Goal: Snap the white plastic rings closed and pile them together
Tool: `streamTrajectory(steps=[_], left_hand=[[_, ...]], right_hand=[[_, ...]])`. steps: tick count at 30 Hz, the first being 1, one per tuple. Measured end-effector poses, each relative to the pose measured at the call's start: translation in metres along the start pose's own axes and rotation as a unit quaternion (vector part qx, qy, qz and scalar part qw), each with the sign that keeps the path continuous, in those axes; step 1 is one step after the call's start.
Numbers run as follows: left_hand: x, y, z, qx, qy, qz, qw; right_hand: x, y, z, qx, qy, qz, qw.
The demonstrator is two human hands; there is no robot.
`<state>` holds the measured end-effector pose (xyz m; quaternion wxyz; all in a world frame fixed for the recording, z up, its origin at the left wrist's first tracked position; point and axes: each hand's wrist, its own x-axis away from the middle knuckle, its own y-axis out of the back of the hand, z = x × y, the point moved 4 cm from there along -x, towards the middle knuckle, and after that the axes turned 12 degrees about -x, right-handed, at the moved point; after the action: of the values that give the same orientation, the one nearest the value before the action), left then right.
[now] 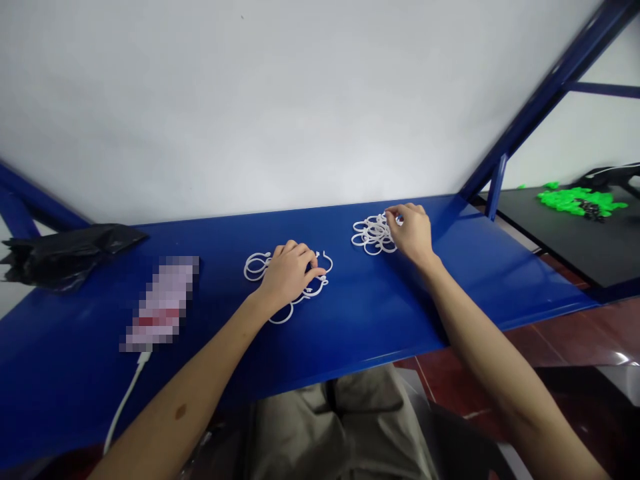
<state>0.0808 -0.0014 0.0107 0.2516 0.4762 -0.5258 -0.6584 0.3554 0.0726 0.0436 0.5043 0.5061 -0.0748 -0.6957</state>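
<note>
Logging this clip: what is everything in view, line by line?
blue metal shelf board: one, blue, across the foreground
loose white plastic open rings: several, white, board's middle
heap of white plastic rings: one, white, right of them
crumpled black plastic bag: one, black, board's far left
blurred flat object: one, pinkish, left of the rings
white cable: one, white, runs from it toward the near edge
small green pieces: one heap, green, on black table at right
left hand: one, lying on the loose rings
right hand: one, fingertips at the heap

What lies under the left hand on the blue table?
White open rings stick out around the left hand, flat on the blue table. How many the palm covers cannot be seen.
</note>
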Motion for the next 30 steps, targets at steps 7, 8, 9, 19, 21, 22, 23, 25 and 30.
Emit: streamTrajectory(steps=[7, 8, 9, 19, 21, 22, 23, 25, 30], left_hand=[[0.000, 0.013, -0.010, 0.003, -0.024, -0.116, 0.993], [0.000, 0.016, -0.011, 0.005, -0.030, -0.132, 0.991], [0.000, 0.019, -0.013, 0.007, -0.036, -0.145, 0.989], [0.001, 0.024, -0.016, 0.124, -0.004, -0.158, 0.980], [0.000, 0.023, -0.015, 0.134, 0.000, -0.150, 0.980], [0.000, 0.022, -0.015, 0.134, 0.001, -0.146, 0.980], [-0.001, 0.022, -0.014, 0.131, 0.003, -0.143, 0.981], [-0.001, 0.024, -0.013, 0.125, 0.011, -0.151, 0.980], [-0.001, 0.027, -0.012, 0.117, 0.016, -0.182, 0.976]], right_hand=[[0.033, -0.029, 0.072, -0.202, 0.112, 0.193, 0.954], [0.038, -0.034, 0.079, -0.220, 0.114, 0.226, 0.942], [0.043, -0.038, 0.084, -0.231, 0.112, 0.250, 0.933], [0.047, -0.039, 0.085, -0.273, 0.152, 0.262, 0.913], [0.048, -0.039, 0.086, -0.287, 0.168, 0.272, 0.903], [0.049, -0.039, 0.087, -0.291, 0.169, 0.281, 0.899], [0.049, -0.039, 0.087, -0.294, 0.162, 0.287, 0.897], [0.049, -0.040, 0.087, -0.297, 0.130, 0.289, 0.901], [0.049, -0.037, 0.091, -0.304, 0.106, 0.280, 0.904]])
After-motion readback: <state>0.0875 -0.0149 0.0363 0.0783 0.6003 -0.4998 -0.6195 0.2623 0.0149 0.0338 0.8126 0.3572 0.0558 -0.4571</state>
